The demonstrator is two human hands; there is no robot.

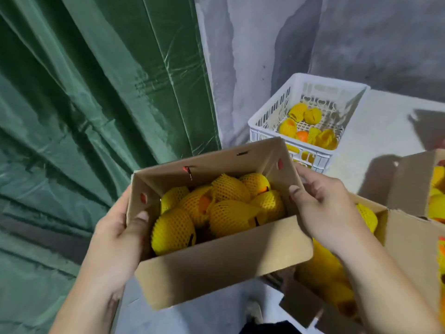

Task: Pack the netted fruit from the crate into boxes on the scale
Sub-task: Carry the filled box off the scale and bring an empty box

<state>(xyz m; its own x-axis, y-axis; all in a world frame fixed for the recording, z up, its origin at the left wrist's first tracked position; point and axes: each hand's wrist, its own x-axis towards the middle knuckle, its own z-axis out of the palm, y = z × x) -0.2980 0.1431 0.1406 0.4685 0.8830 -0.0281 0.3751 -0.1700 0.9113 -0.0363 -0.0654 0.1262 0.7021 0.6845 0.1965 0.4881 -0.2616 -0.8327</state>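
A green tarpaulin (91, 112) hangs in folds across the left of the scene, and a pale grey sheet (252, 56) covers the wall behind and the floor below. In the near middle a person holds an open cardboard box (224, 266) in the air, tilted slightly. The left hand (120, 237) holds the box's left end wall, its grip closed on the cardboard with the thumb hooked over the rim on the inside and the fingers hidden outside. The right hand (322, 203) holds the right end wall in the same way, its grip pinching the cardboard with the thumb inside. The box holds a heap of netted fruit (224, 208), yellow foam mesh sleeves with orange skin showing in gaps. Farther back and to the right stands a white plastic crate (269, 116) with a few more netted pieces (310, 126) lying on its bottom. On the near right, partly under the right forearm, lies a second open box (404, 227) with fruit in it, and a third box (409, 182) shows at the right edge.
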